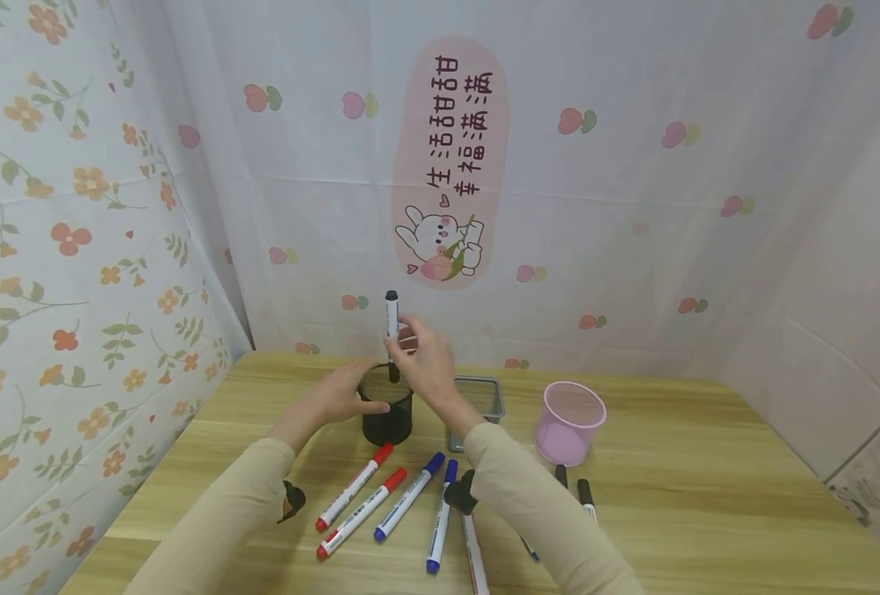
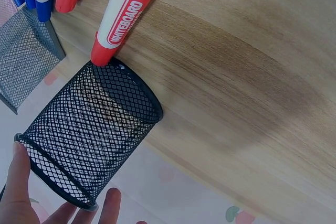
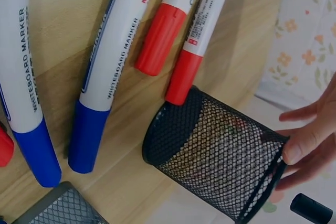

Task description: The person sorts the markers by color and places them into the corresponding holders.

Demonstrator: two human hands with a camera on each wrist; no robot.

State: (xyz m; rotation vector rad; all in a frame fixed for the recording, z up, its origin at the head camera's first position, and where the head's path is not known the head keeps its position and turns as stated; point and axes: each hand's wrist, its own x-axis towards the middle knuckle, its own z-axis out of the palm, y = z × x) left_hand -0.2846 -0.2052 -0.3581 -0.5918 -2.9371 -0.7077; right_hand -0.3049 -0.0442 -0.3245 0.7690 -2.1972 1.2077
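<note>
A round black mesh pen holder (image 1: 387, 423) stands upright at the back left of the table. My left hand (image 1: 339, 395) holds its rim, thumb on the near side; in the left wrist view the fingers (image 2: 111, 205) curl at the rim. Over the holder's mouth, my right hand (image 1: 426, 357) pinches a black-capped whiteboard marker (image 1: 392, 318) held upright. The marker's lower black end overlaps the opening, and that end (image 3: 311, 209) also shows in the right wrist view, beside the rim. The right hand itself is outside that view.
Red markers (image 1: 355, 486) and blue markers (image 1: 410, 497) lie in front of the holder. Black-capped markers (image 1: 585, 492) lie farther right, partly behind the right sleeve. A grey mesh holder (image 1: 487, 398) and a pink mesh cup (image 1: 569, 421) stand to the right. A curtain (image 1: 618, 248) hangs behind.
</note>
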